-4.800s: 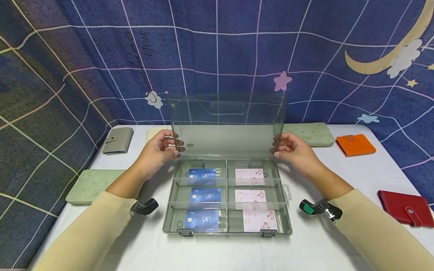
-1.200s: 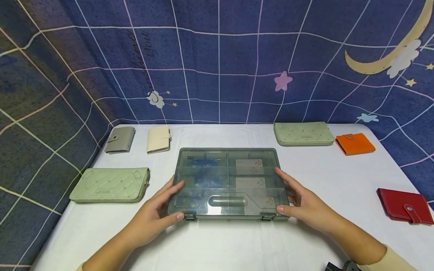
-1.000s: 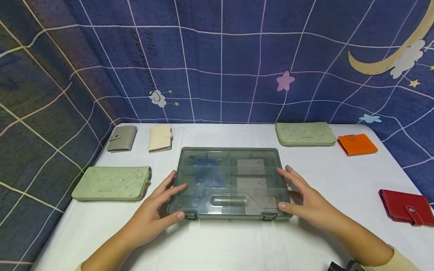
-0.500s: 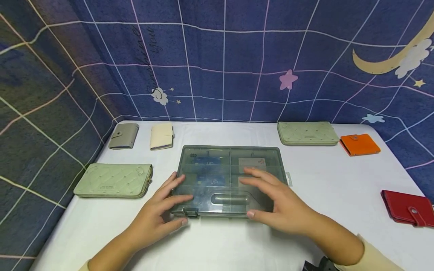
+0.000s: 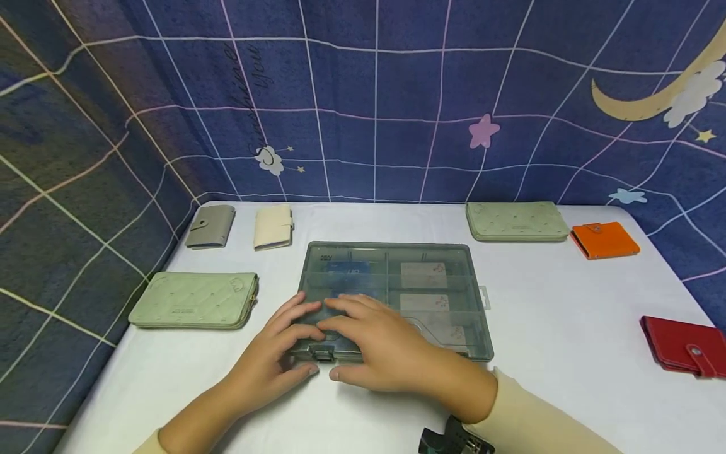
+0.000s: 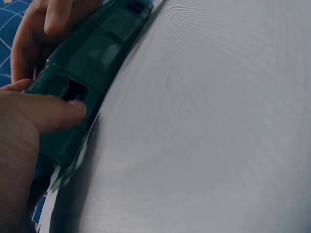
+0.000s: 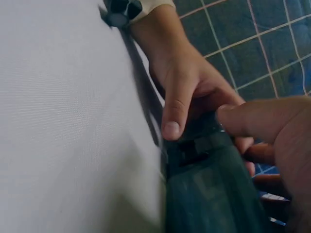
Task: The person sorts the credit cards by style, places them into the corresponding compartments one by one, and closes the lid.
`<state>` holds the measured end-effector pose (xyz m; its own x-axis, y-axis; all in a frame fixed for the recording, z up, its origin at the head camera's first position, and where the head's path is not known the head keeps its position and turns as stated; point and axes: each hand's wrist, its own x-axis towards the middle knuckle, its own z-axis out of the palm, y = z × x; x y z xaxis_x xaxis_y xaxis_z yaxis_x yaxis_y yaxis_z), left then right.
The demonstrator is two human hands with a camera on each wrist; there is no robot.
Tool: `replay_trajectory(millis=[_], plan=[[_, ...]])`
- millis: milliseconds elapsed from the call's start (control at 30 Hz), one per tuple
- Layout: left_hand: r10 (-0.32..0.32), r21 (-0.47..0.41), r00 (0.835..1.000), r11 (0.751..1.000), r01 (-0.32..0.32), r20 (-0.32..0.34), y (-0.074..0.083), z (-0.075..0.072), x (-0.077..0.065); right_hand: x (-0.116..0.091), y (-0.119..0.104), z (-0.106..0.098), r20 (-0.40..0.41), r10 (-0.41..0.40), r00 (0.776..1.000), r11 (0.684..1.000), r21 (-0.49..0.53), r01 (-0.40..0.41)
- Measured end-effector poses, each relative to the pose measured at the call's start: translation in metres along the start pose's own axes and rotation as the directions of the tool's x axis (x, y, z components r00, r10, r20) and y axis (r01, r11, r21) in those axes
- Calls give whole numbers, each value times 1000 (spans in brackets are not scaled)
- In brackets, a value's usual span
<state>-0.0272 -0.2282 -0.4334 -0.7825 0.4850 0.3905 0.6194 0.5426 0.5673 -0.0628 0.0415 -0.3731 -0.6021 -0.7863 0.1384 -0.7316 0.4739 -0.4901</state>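
A smoky grey see-through compartment box [image 5: 479,315] lies on the white cloth with its lid down. Through the lid show pink cards [image 5: 424,275] and blue cards [image 5: 347,268]. My left hand [image 5: 266,362] is at the box's front left corner, fingers spread on the lid. Its thumb [image 6: 63,114] lies against the front side beside a dark latch [image 6: 75,91]. Over the lid's left part, close to the left fingers, is my right hand [image 5: 391,347], loosely bent, thumb low at the front edge. It hides the lid's middle front and the other latch.
Left of the box lie a green quilted wallet [image 5: 193,299], a grey card holder [image 5: 211,226] and a cream one [image 5: 273,227]. On the right are another green wallet [image 5: 516,221], an orange card holder [image 5: 605,239] and a red one [image 5: 683,343]. A patterned curtain [image 5: 363,126] stands behind.
The box lid, raised between both hands in the oldest frame, has come down. My right hand has since moved left from the box's right side to the left latch area. My left hand stays nearly put.
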Motion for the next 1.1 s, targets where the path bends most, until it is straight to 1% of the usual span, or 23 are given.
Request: replay_trajectory(millis=[133, 233, 333, 467, 667, 833, 933, 1000, 1100], plan=[[4, 43, 1000, 999, -4, -5, -2, 4, 3, 8, -1, 8, -11, 7, 1000, 994, -108, -9], [16, 85, 1000, 996, -15, -12, -2, 5, 6, 10, 0, 12, -20, 11, 1000, 987, -161, -15], [15, 129, 1000, 992, -14, -5, -1, 6, 7, 10, 0, 15, -25, 12, 1000, 980, -197, -17], [11, 165, 1000, 986, -12, 10, -1, 4, 7, 10, 1, 16, -31, 13, 999, 981, -192, -18], [11, 175, 999, 984, -19, 47, -1, -3, 7, 10, 1, 17, -42, 12, 999, 983, -184, -20], [77, 215, 996, 973, -83, 38, -2, -5, 9, 13, -2, 19, -51, 16, 999, 974, -223, -27], [105, 224, 994, 969, -108, 26, -3, -4, 9, 14, -3, 20, -55, 22, 998, 969, -246, -35], [109, 220, 994, 969, -112, 27, -4, -4, 9, 14, -3, 20, -54, 32, 998, 969, -243, -44], [108, 213, 994, 971, -112, 29, -5, -4, 8, 14, -2, 19, -55, 41, 998, 977, -205, -51]])
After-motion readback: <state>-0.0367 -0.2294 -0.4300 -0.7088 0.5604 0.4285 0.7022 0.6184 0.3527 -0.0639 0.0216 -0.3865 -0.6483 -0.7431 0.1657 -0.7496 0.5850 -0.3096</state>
